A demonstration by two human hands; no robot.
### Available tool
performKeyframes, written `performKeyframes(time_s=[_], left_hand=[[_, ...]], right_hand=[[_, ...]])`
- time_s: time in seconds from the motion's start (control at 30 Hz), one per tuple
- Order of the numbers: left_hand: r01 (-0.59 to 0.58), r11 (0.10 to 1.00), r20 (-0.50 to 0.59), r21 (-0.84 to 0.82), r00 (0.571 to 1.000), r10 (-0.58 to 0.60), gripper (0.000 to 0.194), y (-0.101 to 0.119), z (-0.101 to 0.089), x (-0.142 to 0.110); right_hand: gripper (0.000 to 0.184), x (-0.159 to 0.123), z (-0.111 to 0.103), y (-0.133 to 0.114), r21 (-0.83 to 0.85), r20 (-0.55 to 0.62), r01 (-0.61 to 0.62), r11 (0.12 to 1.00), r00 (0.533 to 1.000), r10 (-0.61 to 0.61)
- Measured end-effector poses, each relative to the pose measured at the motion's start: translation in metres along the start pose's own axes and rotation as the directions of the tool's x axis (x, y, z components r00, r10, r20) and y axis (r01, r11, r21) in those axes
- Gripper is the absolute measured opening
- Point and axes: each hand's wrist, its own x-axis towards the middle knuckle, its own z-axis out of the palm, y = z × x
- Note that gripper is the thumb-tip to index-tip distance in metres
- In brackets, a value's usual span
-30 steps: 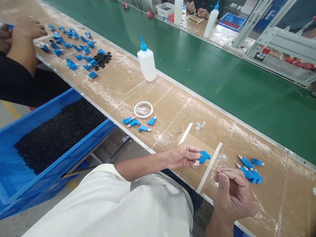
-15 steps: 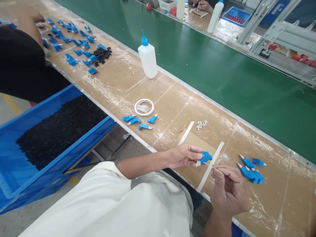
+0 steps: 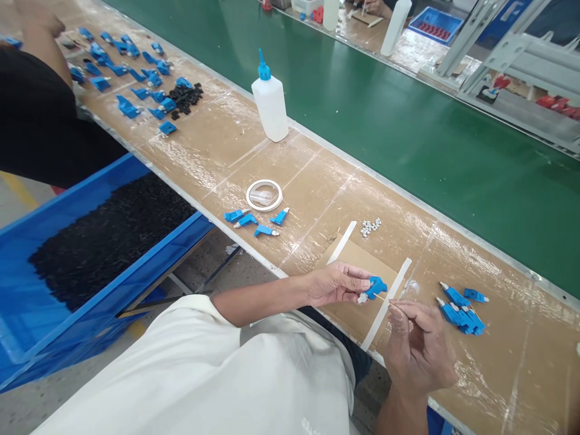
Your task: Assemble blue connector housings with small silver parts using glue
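My left hand (image 3: 338, 284) pinches a small blue plastic part (image 3: 376, 287) with a whitish piece at its lower end, over a cardboard sheet (image 3: 356, 317) taped to the bench. In the fingertips of my right hand (image 3: 419, 344) is a thin wooden stick (image 3: 383, 298), its tip close against the blue part; whether it touches I cannot tell. A cluster of blue parts with whitish ends (image 3: 462, 311) lies to the right. Behind the cardboard sits a small heap of tiny white pieces (image 3: 370, 227).
A white bottle with a blue nozzle (image 3: 270, 109) stands near the green belt (image 3: 408, 139). Left of the cardboard lie a tape roll (image 3: 249, 196) and several blue parts (image 3: 263, 231). A blue bin (image 3: 104, 302) holds black pieces. A co-worker's arm (image 3: 43, 51) is at far left.
My right hand has shifted very slightly toward the left with the stick. My left hand keeps its grip on the blue part. The co-worker's hand at far left has moved a little left.
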Motion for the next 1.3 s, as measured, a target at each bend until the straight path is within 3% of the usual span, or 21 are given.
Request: performKeyframes(time_s=[0.2, 0.3, 0.47, 0.57, 0.63, 0.77, 0.9, 1.03, 1.13, 1.3], left_hand=[[-0.006, 1.000, 0.032, 0.008, 0.999, 0.006, 0.046, 0.000, -0.002, 0.000], [0.000, 1.000, 0.063, 0.004, 0.998, 0.000, 0.050, 0.001, -0.003, -0.001], [0.008, 1.000, 0.129, -0.011, 0.992, -0.006, 0.053, 0.003, -0.009, -0.003], [0.012, 0.999, 0.099, -0.036, 0.995, -0.008, 0.045, 0.004, -0.014, -0.003], [0.007, 0.999, 0.059, -0.053, 0.998, -0.004, 0.037, 0.007, -0.016, -0.005], [-0.034, 0.997, -0.019, -0.063, 0.999, 0.033, 0.025, 0.015, -0.019, -0.010], [-0.091, 0.994, -0.031, -0.066, 0.996, 0.089, 0.029, 0.022, -0.026, -0.015], [-0.149, 0.984, -0.007, -0.098, 0.989, 0.149, 0.035, 0.023, -0.034, -0.017], [-0.182, 0.977, -0.013, -0.108, 0.983, 0.182, 0.036, 0.022, -0.037, -0.017], [-0.215, 0.969, -0.021, -0.119, 0.977, 0.214, 0.038, 0.022, -0.041, -0.019]], right_hand=[[0.024, 0.000, 0.004, 0.000, 0.067, 0.010, 0.018, 0.998, 1.000, -0.019], [0.017, 0.001, 0.004, -0.002, 0.160, -0.072, -0.069, 0.985, 0.994, 0.081], [0.003, -0.003, -0.004, 0.003, 0.281, -0.168, -0.232, 0.931, 0.943, 0.286], [0.004, -0.010, -0.005, 0.013, 0.147, -0.049, -0.259, 0.955, 0.962, 0.268], [0.005, -0.016, 0.000, 0.019, 0.042, 0.078, -0.214, 0.976, 0.975, 0.210], [0.007, -0.025, 0.010, 0.023, -0.028, 0.273, -0.160, 0.987, 0.949, 0.161], [0.016, -0.020, 0.005, 0.029, -0.100, 0.232, -0.188, 0.977, 0.951, 0.207], [0.017, 0.009, 0.003, 0.054, -0.162, 0.160, -0.207, 0.965, 0.959, 0.233], [0.024, 0.037, 0.021, 0.081, -0.187, 0.270, -0.151, 0.971, 0.942, 0.199], [0.029, 0.064, 0.064, 0.113, -0.105, 0.443, 0.016, 0.994, 0.896, 0.032]])
